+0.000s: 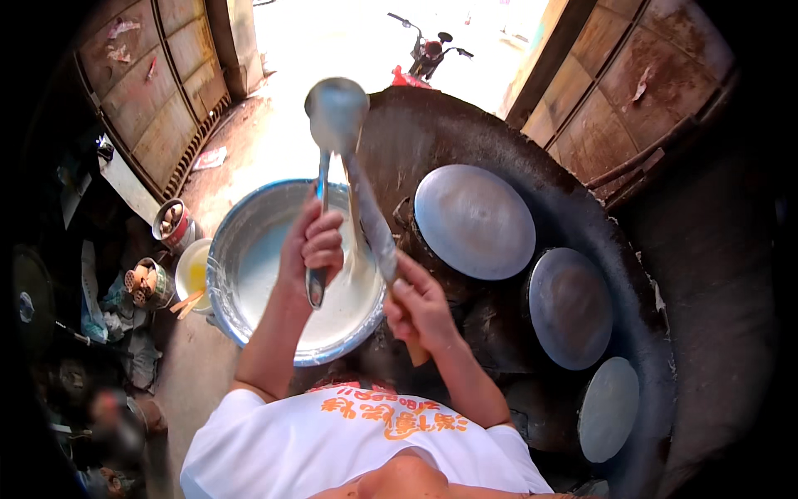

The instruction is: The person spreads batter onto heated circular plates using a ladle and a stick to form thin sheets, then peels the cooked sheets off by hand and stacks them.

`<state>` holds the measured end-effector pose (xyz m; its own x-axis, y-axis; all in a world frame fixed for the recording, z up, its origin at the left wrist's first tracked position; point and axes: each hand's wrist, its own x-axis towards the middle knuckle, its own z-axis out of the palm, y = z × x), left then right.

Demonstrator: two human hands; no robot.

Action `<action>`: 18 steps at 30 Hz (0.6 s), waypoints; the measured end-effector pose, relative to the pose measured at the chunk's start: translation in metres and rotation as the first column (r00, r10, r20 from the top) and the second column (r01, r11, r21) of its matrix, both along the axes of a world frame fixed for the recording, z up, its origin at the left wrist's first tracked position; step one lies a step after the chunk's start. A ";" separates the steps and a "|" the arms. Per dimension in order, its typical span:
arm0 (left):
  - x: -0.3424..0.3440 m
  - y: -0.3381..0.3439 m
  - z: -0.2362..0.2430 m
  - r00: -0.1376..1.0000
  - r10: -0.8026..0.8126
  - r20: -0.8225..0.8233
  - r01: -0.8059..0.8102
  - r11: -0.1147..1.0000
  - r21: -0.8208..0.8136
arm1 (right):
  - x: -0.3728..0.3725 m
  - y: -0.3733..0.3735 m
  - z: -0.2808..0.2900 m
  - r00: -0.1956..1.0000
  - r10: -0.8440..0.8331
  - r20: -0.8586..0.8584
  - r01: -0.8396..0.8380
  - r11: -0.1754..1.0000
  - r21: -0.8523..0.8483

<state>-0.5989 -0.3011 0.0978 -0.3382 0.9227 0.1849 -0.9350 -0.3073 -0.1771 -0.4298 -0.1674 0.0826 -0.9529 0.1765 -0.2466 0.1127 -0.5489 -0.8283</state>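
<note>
My left hand [320, 241] is wrapped around the handle of a metal ladle [337, 108], its bowl raised beyond the far rim of a tub. In my right hand [420, 303] is a long flat spatula [374, 220] with a wooden handle; its blade leans up to the ladle's bowl, and whether they touch I cannot tell. Beneath both hands stands a big blue-rimmed tub [218, 283] of creamy white batter [274, 249]. A streak of batter hangs below the spatula blade. What the ladle's bowl holds is blurred.
Round griddle plates [474, 220] sit along a dark curved stove top [416, 125] to the right; one nearer plate [609, 409] looks coated pale. At left are a bowl of yellow liquid [197, 270] with wooden handles, a pail [174, 224] and clutter. Handlebars [428, 50] show outside the doorway.
</note>
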 end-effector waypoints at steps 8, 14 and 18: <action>-0.047 -0.045 0.084 0.954 0.042 -0.298 0.007 0.987 0.160 | -0.032 -0.015 0.021 0.909 0.005 -0.417 -0.008 1.000 -0.005; -0.038 -0.069 -0.005 0.919 -0.350 0.184 0.382 0.904 -0.189 | 0.022 -0.034 -0.037 0.992 -0.118 0.042 0.124 0.964 -0.234; -0.017 -0.018 -0.012 0.897 -0.402 0.182 0.440 0.846 -0.300 | 0.049 -0.034 -0.032 0.958 -0.286 0.010 0.283 0.942 -0.182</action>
<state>-0.6157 -0.3195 0.0861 0.0965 0.9815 -0.1653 -0.9683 0.0541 -0.2438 -0.3809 -0.2016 0.0502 -0.8737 0.3946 -0.2846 -0.0822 -0.6963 -0.7130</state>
